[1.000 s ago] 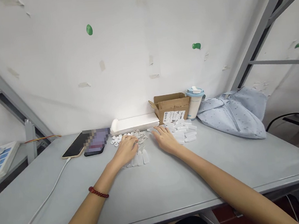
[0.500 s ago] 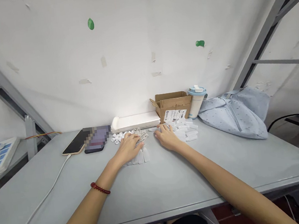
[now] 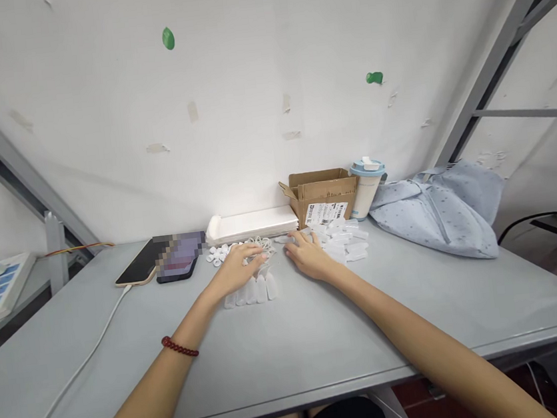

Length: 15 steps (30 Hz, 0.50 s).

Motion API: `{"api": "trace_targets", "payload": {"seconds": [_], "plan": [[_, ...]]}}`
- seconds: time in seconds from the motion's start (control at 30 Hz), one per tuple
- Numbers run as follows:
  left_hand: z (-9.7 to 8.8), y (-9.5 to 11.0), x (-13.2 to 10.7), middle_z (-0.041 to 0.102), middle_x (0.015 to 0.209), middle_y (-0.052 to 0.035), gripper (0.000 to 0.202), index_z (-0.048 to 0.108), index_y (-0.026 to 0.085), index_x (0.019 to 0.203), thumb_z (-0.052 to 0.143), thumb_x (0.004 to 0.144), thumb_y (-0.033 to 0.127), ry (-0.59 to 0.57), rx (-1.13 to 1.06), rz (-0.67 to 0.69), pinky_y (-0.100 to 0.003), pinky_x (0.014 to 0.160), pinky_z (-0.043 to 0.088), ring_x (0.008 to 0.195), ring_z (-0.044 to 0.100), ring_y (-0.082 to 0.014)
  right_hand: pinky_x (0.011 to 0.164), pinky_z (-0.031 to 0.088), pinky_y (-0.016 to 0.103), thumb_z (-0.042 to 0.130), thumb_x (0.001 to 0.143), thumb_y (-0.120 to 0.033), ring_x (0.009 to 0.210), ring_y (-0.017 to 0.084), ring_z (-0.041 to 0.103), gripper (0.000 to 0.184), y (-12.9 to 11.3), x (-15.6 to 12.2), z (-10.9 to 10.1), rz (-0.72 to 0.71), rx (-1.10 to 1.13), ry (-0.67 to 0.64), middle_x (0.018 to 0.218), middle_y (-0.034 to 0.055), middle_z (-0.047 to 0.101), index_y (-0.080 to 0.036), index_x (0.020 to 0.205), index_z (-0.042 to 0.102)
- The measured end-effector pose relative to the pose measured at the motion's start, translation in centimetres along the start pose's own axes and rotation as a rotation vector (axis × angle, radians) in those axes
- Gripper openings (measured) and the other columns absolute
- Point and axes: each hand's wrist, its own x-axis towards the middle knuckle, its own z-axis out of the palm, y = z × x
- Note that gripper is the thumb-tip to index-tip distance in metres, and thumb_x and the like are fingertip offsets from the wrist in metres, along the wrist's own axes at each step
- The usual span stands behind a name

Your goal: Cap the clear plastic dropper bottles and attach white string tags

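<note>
My left hand (image 3: 236, 267) hovers over a tangle of white cords (image 3: 264, 243), its fingers stretched and the thumb apart, with nothing visible in it. Just in front of it, several translucent plastic tubes (image 3: 251, 291) lie side by side in a row. Small white caps (image 3: 216, 255) are heaped beyond its knuckles on the left. My right hand (image 3: 310, 256) rests with spread, slightly bent fingers at the left edge of a loose pile of similar tubes (image 3: 356, 249). A single tube (image 3: 283, 239) lies by its index fingertip; whether they touch I cannot tell.
A stack of white flat packs (image 3: 255, 224) lies along the wall. Beside it stand an open cardboard box (image 3: 324, 193) and a lidded cup (image 3: 366, 192). A light blue cloth bag (image 3: 440, 217) is at right. Two phones (image 3: 137, 265) lie at left, one with a white cable (image 3: 83, 375).
My left hand has shifted slightly left and lifted off the cords, uncovering more of the tube row. My right hand has moved slightly left.
</note>
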Motion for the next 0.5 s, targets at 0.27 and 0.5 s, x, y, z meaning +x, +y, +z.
{"api": "trace_targets", "payload": {"seconds": [0.27, 0.5], "plan": [[-1.0, 0.1, 0.0, 0.064, 0.115, -0.0099, 0.043, 0.068, 0.015, 0.100, 0.061, 0.074, 0.049, 0.130, -0.552, -0.192, -0.040, 0.099, 0.037, 0.111, 0.054, -0.0269, 0.090, 0.030, 0.049, 0.031, 0.094, -0.024, 0.119, 0.032, 0.036, 0.034, -0.2, 0.0, 0.1, -0.009, -0.031, 0.005, 0.139, 0.0190, 0.036, -0.012, 0.114, 0.056], [-1.2, 0.2, -0.3, 0.072, 0.091, -0.0104, 0.041, 0.071, 0.013, 0.090, 0.079, 0.057, 0.035, 0.215, -0.830, -0.259, -0.036, 0.087, 0.046, 0.093, 0.063, -0.0246, 0.086, 0.030, 0.044, 0.036, 0.092, -0.021, 0.108, 0.030, 0.043, 0.030, -0.6, -0.2, 0.2, -0.020, -0.014, 0.042, 0.120, 0.0171, 0.054, -0.013, 0.111, 0.059]]}}
